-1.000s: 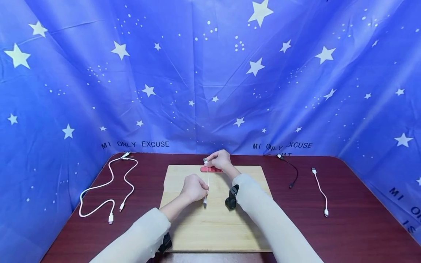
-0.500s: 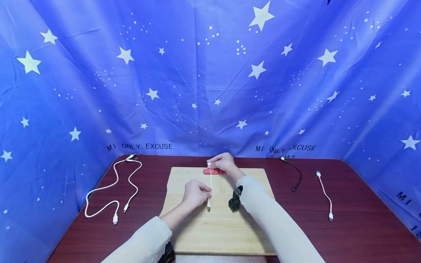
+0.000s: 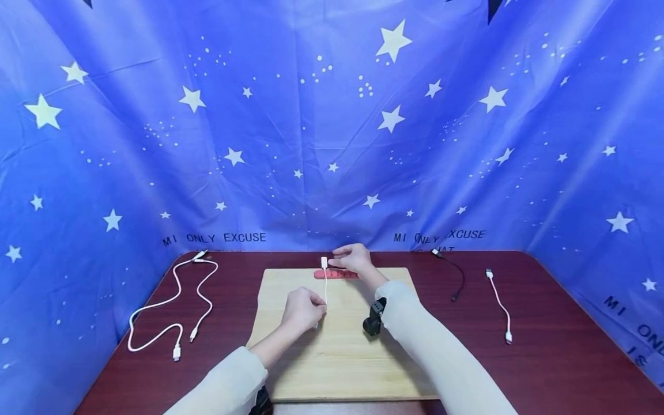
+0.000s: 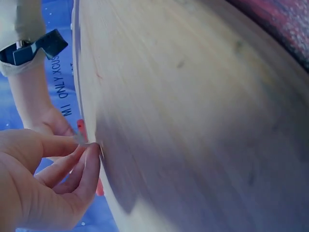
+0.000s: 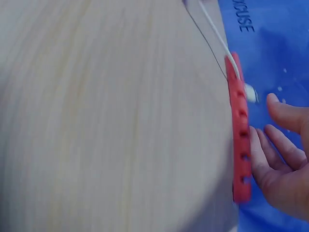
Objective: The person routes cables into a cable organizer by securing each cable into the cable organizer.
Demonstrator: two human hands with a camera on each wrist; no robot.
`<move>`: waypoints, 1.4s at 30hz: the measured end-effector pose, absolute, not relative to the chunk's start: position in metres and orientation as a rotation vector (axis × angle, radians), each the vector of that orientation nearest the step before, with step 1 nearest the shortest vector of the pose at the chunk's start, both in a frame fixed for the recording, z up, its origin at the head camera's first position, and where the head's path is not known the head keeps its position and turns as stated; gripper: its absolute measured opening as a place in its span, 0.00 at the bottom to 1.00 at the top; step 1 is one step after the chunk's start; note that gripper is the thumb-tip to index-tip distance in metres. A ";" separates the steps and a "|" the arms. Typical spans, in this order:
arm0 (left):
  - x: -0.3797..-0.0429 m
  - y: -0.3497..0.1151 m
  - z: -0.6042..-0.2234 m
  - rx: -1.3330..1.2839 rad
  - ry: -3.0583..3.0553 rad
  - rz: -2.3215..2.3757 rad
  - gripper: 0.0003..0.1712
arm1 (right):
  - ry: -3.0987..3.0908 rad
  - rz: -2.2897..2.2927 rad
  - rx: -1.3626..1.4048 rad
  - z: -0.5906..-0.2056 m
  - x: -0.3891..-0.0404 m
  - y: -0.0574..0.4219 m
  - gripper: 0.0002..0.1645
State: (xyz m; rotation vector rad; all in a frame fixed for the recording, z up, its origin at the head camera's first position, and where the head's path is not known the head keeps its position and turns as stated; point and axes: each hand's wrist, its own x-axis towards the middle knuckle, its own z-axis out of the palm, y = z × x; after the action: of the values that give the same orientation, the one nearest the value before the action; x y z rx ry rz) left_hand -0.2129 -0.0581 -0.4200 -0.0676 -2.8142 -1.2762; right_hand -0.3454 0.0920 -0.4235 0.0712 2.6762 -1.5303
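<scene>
Head view: left hand [image 3: 303,308] pinches white cable [image 3: 325,286]; right hand [image 3: 354,259], grip apart, beside red holder [image 3: 338,274].

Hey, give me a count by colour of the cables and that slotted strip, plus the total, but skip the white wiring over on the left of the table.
White: 2 (the white cable pinched in the left hand, and the short cable at far right)
Black: 1 (the thin cable)
Red: 1 (the slotted strip)
Total: 4

arms [image 3: 446,340]: extended forward | left hand [image 3: 302,308]: pinching | right hand [image 3: 353,258]: thumb [image 5: 289,116], fingers [image 5: 289,151] apart
</scene>
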 end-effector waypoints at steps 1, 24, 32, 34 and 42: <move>-0.212 -0.059 -0.420 -0.065 -2.822 -1.278 0.03 | 2.639 -1.580 0.073 -0.423 -0.346 0.094 0.21; -0.215 -0.069 -0.417 -0.207 -2.835 -1.378 0.09 | 2.687 -1.540 -0.078 -0.419 -0.337 0.156 0.21; -0.213 -0.067 -0.419 -0.254 -2.817 -1.443 0.16 | 2.702 -1.521 -0.045 -0.416 -0.330 0.173 0.21; -0.212 -0.066 -0.419 -0.267 -2.813 -1.444 0.16 | 2.713 -1.511 -0.055 -0.416 -0.329 0.177 0.21; -0.208 -0.061 -0.416 -0.285 -2.807 -1.467 0.19 | 2.733 -1.491 -0.047 -0.416 -0.324 0.193 0.22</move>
State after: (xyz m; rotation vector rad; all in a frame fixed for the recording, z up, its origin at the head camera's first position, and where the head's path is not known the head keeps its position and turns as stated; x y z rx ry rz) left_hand -0.2077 -0.0610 -0.4162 -0.2846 -2.8066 -1.4669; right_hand -0.3242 0.1933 -0.4161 -0.0474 2.7334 -1.4907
